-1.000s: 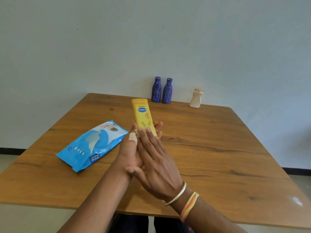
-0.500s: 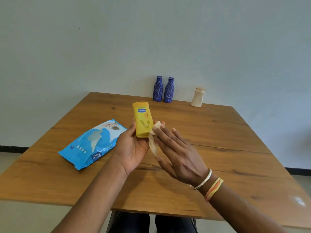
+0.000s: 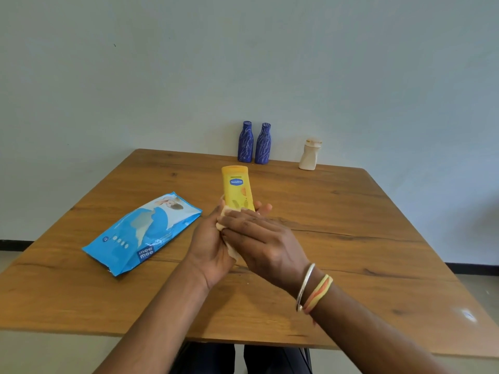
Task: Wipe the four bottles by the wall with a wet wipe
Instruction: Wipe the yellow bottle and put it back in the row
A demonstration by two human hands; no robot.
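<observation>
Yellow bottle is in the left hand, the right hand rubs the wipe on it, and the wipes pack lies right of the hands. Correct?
No: the head view shows the wipes pack lying on the table left of the hands, not right. The rest holds: the left hand grips the yellow bottle and the right hand presses the wipe on it.

The lower half of the yellow bottle (image 3: 237,188) is hidden behind the left hand (image 3: 209,245) gripping it and the right hand (image 3: 266,245) laid flat across it. The wet wipe (image 3: 225,213) shows only as pale edges under the right hand, whose thumb is out of sight. Both near corners of the table (image 3: 351,238) are cut off at the picture's sides. The fine print on the blue pack (image 3: 143,233) towards the table's left edge is too small to read.
</observation>
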